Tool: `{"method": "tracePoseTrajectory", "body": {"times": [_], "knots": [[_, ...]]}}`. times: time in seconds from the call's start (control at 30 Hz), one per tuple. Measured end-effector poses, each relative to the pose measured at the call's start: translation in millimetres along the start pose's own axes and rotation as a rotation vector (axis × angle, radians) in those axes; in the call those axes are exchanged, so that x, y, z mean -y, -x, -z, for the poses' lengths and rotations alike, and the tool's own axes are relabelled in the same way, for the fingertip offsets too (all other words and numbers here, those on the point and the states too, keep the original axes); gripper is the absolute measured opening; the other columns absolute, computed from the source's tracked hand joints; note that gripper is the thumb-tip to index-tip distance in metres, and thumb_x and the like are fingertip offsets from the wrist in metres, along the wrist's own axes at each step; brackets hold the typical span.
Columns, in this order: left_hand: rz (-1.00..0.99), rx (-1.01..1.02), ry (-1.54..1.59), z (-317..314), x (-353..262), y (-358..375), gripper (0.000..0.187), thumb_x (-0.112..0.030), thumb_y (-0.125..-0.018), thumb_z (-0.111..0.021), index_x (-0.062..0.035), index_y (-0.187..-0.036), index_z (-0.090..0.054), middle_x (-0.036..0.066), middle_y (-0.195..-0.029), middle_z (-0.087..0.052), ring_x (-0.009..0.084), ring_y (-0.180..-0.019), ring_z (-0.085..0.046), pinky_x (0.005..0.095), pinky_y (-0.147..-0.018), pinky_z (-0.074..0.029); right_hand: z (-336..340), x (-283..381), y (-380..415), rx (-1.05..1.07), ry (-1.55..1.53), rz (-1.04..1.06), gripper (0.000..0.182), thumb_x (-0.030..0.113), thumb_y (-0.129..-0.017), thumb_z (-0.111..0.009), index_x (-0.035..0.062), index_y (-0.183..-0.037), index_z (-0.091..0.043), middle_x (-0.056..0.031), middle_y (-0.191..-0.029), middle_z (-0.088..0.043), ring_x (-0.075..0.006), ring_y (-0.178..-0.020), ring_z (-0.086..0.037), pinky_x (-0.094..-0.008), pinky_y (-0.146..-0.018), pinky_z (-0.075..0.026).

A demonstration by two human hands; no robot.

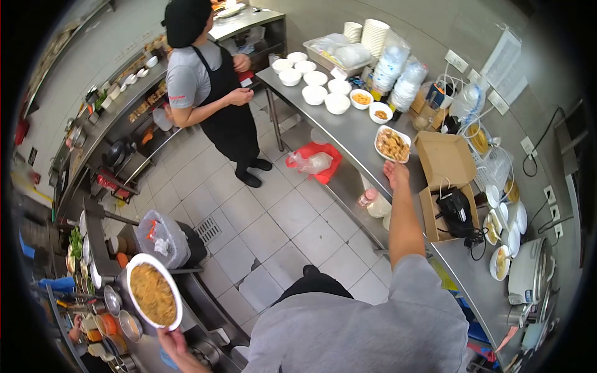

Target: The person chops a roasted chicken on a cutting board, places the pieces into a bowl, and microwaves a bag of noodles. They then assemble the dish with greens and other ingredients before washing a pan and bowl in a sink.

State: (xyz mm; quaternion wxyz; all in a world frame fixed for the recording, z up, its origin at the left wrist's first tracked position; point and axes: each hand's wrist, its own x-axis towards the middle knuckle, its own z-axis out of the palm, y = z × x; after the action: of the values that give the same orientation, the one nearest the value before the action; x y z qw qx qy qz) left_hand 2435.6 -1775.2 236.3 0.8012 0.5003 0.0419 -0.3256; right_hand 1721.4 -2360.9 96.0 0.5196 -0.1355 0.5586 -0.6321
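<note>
While my left hand (174,343) grips the oval plate (153,292), my right hand (395,174) meets the food dish (392,145) on the bench (353,138), hold unclear; an open carton (445,159) sits just beside.

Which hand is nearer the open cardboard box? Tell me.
Right. The right hand is close beside the box, at the edge of the white dish; the left hand is across the aisle, holding the oval plate.

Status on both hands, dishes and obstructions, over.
Left hand holding oval dish. Right hand at white bowl's near edge. Open cardboard box close beside bowl.
</note>
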Motion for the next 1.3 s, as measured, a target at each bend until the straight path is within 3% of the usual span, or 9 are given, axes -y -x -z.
{"method": "tracePoseTrajectory", "body": {"times": [0.2,0.27,0.53,0.67,0.87,1.0,1.1,1.23,1.3], "knots": [[0.228,0.439,-0.124,-193,130,3,0.061,0.003,-0.081,-0.048,-0.0016,-0.141,-0.041,0.017,-0.138,-0.053,0.034,-0.122,-0.058,0.0519,-0.096,-0.054,28,3,59,0.236,0.142,-0.068,0.021,0.018,-0.099,-0.057,0.0059,-0.116,-0.055,-0.0101,-0.098,-0.068,-0.0176,-0.073,-0.065,-0.0315,-0.06,-0.055],[0.339,0.542,-0.217,-252,166,12,0.056,0.001,-0.084,-0.05,-0.0027,-0.139,-0.044,0.016,-0.134,-0.057,0.032,-0.12,-0.06,0.051,-0.095,-0.055,55,-12,108,0.568,0.008,-0.142,0.025,0.022,-0.099,-0.058,0.0067,-0.119,-0.055,-0.0084,-0.099,-0.068,-0.0152,-0.073,-0.065,-0.0291,-0.06,-0.054],[0.604,0.832,-0.433,-410,373,-6,0.047,-0.001,-0.089,-0.047,-0.0033,-0.136,-0.042,0.017,-0.124,-0.061,0.032,-0.101,-0.068,0.0458,-0.074,-0.062,200,-95,292,0.293,0.279,-0.532,0.032,0.024,-0.1,-0.057,0.0064,-0.126,-0.054,-0.0099,-0.103,-0.068,-0.0158,-0.072,-0.064,-0.0297,-0.064,-0.054],[0.569,0.874,-0.481,-473,446,-11,0.045,0.001,-0.087,-0.045,-0.0032,-0.132,-0.043,0.015,-0.118,-0.062,0.0277,-0.093,-0.069,0.0419,-0.067,-0.062,245,-96,342,0.097,0.237,-0.428,0.03,0.03,-0.1,-0.057,0.0085,-0.12,-0.054,-0.0086,-0.102,-0.068,-0.0148,-0.074,-0.062,-0.0291,-0.064,-0.052],[0.621,0.95,-0.463,-530,483,-14,0.044,0.003,-0.086,-0.042,-0.0044,-0.129,-0.045,0.016,-0.117,-0.062,0.029,-0.091,-0.07,0.0407,-0.066,-0.063,219,-20,297,-0.176,0.319,-0.045,0.026,0.032,-0.098,-0.058,0.0091,-0.11,-0.056,-0.0058,-0.097,-0.068,-0.012,-0.072,-0.059,-0.027,-0.059,-0.047],[0.625,0.93,-0.524,-547,501,-28,0.039,0.003,-0.085,-0.044,-0.0013,-0.125,-0.046,0.016,-0.111,-0.063,0.0292,-0.087,-0.071,0.0386,-0.06,-0.064,155,15,232,-0.027,0.614,0.163,0.026,0.027,-0.094,-0.065,0.0076,-0.11,-0.059,-0.005,-0.103,-0.066,-0.0117,-0.073,-0.059,-0.0292,-0.062,-0.049],[0.576,0.961,-0.514,-552,524,-46,0.035,0.002,-0.085,-0.046,0.0018,-0.12,-0.046,0.016,-0.106,-0.064,0.0276,-0.081,-0.071,0.036,-0.054,-0.063,113,34,178,-0.073,0.848,0.204,0.034,0.025,-0.091,-0.068,0.0063,-0.118,-0.059,-0.0103,-0.114,-0.065,-0.0223,-0.091,-0.065,-0.0354,-0.08,-0.053],[0.574,0.939,-0.513,-561,522,-40,0.038,0.001,-0.089,-0.046,-0.0023,-0.127,-0.043,0.016,-0.113,-0.062,0.0279,-0.093,-0.069,0.0388,-0.063,-0.064,110,30,104,-0.035,1.158,0.484,0.042,0.02,-0.086,-0.069,0.0066,-0.125,-0.059,-0.0183,-0.137,-0.053,-0.035,-0.131,-0.046,-0.0392,-0.112,-0.036],[0.578,0.953,-0.487,-568,519,-30,0.039,0.001,-0.09,-0.046,-0.0041,-0.129,-0.043,0.016,-0.115,-0.061,0.0285,-0.096,-0.068,0.0387,-0.065,-0.063,107,40,92,-0.066,1.192,0.48,0.043,0.02,-0.086,-0.069,0.0061,-0.125,-0.059,-0.0184,-0.138,-0.052,-0.0342,-0.131,-0.047,-0.0389,-0.111,-0.037]]}}
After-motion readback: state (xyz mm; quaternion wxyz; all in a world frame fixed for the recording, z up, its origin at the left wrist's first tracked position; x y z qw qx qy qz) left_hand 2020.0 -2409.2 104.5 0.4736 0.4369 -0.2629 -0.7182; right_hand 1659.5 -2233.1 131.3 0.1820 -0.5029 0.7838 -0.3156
